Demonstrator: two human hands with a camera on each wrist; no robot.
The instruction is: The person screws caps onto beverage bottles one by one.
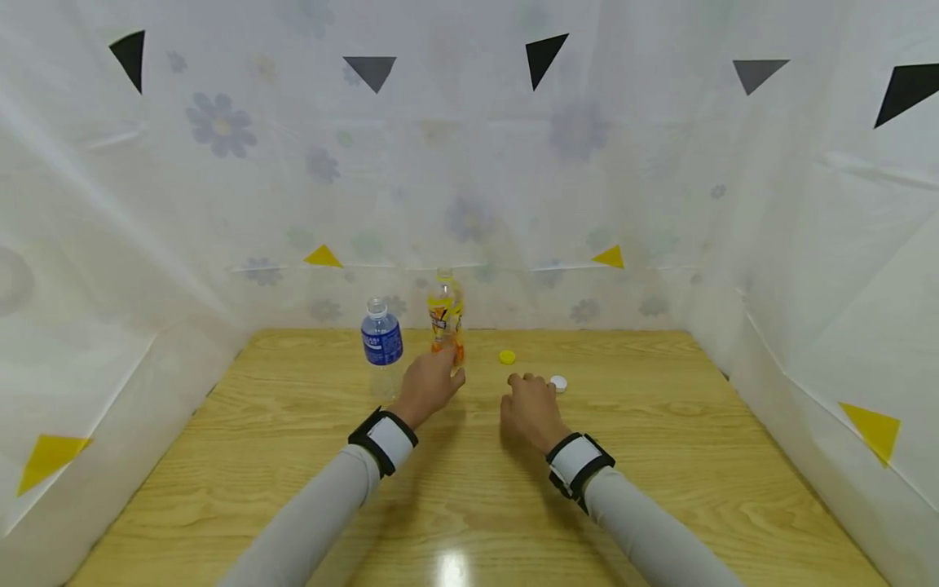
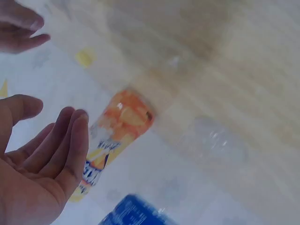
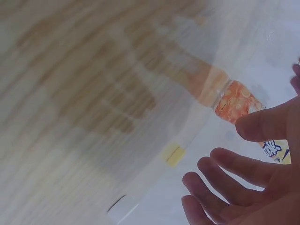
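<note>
My left hand [image 1: 428, 385] reaches toward a clear bottle with a yellow and orange label [image 1: 442, 311], which stands uncapped near the table's back. In the left wrist view its fingers are extended, with nothing between them and the thumb. To its left stands an uncapped clear bottle with a blue label [image 1: 382, 342]. My right hand [image 1: 535, 410] hovers low over the table with loosely bent fingers, holding nothing. A white cap [image 1: 559, 384] lies just beyond its fingertips on the right. A yellow cap [image 1: 507, 357] lies farther back, between the hand and the yellow-labelled bottle.
Everything stands on a wood-grain table [image 1: 631, 505]. Pale flowered sheeting [image 1: 469, 179] hangs behind the table and along both sides, with black, grey and yellow triangles on it.
</note>
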